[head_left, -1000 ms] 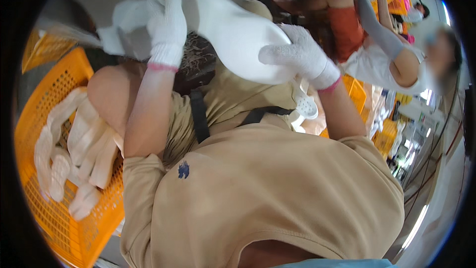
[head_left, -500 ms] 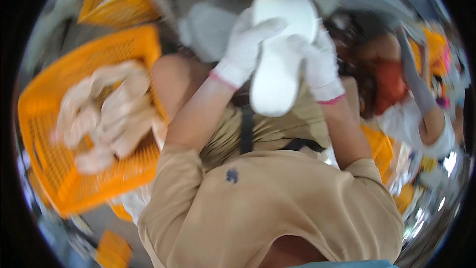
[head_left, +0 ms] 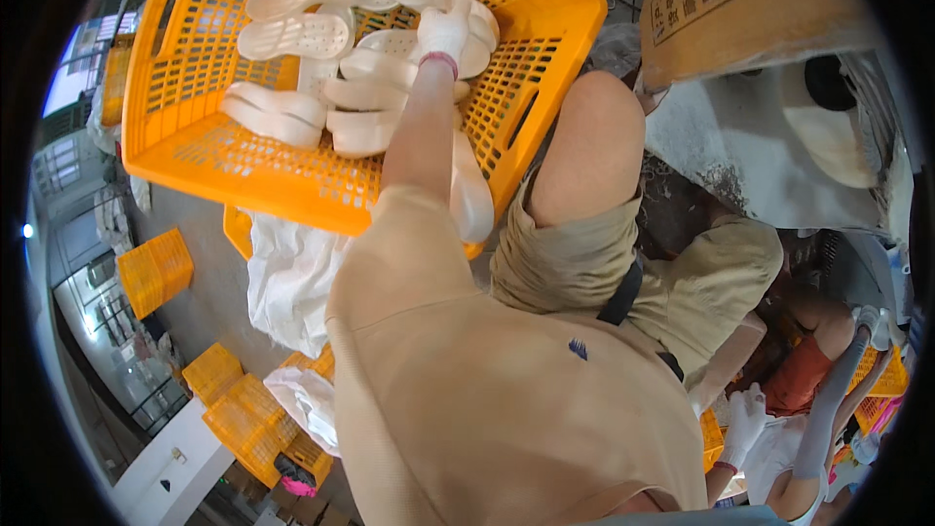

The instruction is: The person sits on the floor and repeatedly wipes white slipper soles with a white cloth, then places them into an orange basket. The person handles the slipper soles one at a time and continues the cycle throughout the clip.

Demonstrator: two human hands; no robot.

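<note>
My left hand (head_left: 443, 31), in a white glove with a pink cuff, reaches into a large orange plastic basket (head_left: 555, 0). Its fingers are closed over a white shoe sole (head_left: 477, 47) at the basket's right side, and the fingertips are partly hidden. Around it lie several more white soles (head_left: 297, 37), some stacked and some dotted with small holes. Low on the right, beyond my folded leg, my gloved right hand (head_left: 747, 416) is raised with its fingers loosely apart. I see nothing in it.
A cardboard box (head_left: 740, 0) and a whitish container (head_left: 721, 127) stand at the upper right. White sacking (head_left: 287, 278) hangs below the basket. More orange crates (head_left: 156, 273) stand on the floor at left. A person in an orange top (head_left: 804, 370) sits at lower right.
My view has swung left. Both hands held one white sole before me; now they are apart, the left inside the basket of soles and the right low at my side.
</note>
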